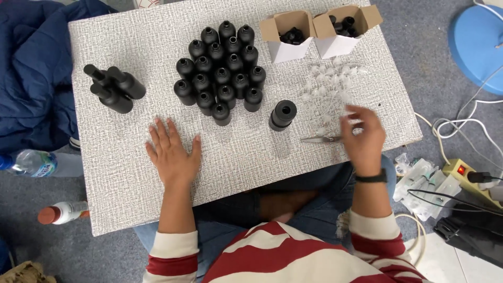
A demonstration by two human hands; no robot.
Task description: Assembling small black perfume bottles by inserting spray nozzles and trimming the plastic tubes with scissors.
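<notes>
My left hand (pixel 172 154) lies flat on the white textured table (pixel 126 188), fingers spread, holding nothing. My right hand (pixel 362 137) hovers blurred at the table's right edge, over metal tweezers (pixel 320 139) and a scatter of small clear plastic pieces (pixel 329 89). Whether it holds one of them I cannot tell. A single black bottle (pixel 283 115) stands between my hands. Behind it stands a tight cluster of several open black bottles (pixel 222 71). Three capped black bottles (pixel 113 86) lie on their sides at the left.
Two open white cardboard boxes (pixel 285 50) (pixel 335 46) with black caps sit at the back right. On the floor: a blue jacket (pixel 31 78) and water bottles (pixel 36 162) at left, a power strip (pixel 469 175), cables and plastic bags (pixel 424 181) at right.
</notes>
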